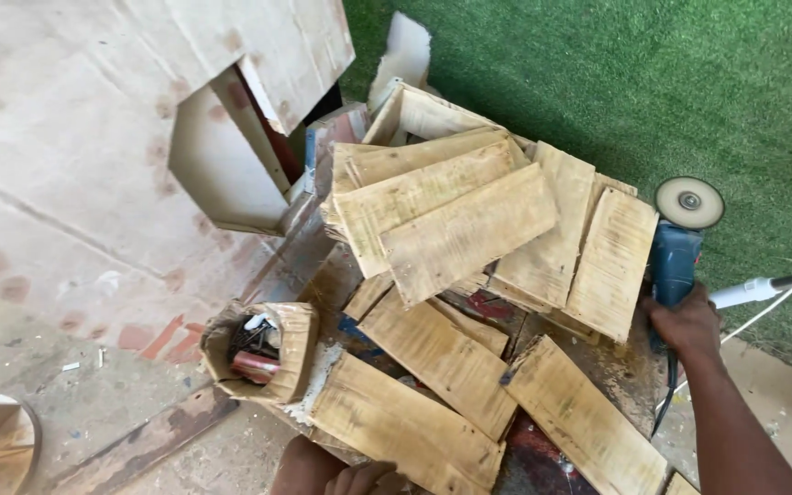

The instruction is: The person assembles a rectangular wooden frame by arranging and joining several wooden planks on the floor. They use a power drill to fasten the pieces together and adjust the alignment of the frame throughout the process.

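I pick the pile of wood boards (456, 229) as my marker, and I go from left to right.

Far to the left of the pile I see a big pale sheet (66, 137) with a many-sided hole cut in it. Nearer the pile, down and to its left, sits a small wooden pot (263, 353) with dark bits and something red inside. It sits at the left edge of the messy table (543, 449).

Just below the pile, at the bottom of the view, is my left hand (364, 477). I see only the knuckles, so I cannot tell if it is curled up or holding anything. It is touching or very near the lowest board (405, 426).

Right of the pile is my right hand (685, 321). It is wrapped tight around a blue grinder (676, 257). The grinder stands just beside the right edge of the pile, with its round disc (689, 203) at the top, over the green mat (643, 82). A white cord (763, 307) runs away to the right.

I think the boards could slip, since they lie loose and crooked on top of each other. A bump from the grinder could tip some off. The disc is close to a board edge and could nick it. The cord could snag too.

The grinder looks dusty and well used, and its disc is pale and flat.
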